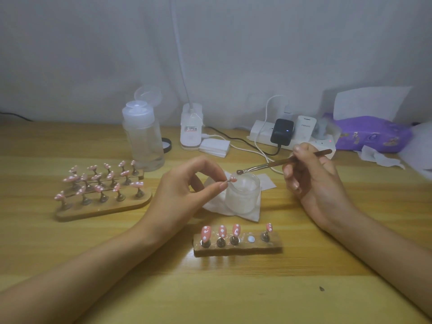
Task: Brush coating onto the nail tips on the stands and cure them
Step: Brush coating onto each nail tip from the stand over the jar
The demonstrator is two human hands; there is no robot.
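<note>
Pink nail tip [233, 179] on its peg is pinched in the left grip [184, 190], over the frosted jar [243, 197]. The right grip [313, 181] holds a brush [280, 163], bristles just beside the tip. Four more tips [222, 231] stand on the wooden block [257, 250] on the bench [233, 288] nearby.

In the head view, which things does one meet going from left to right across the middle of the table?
large wooden stand of nail tips → left hand → frosted jar → right hand → purple tissue pack
</note>
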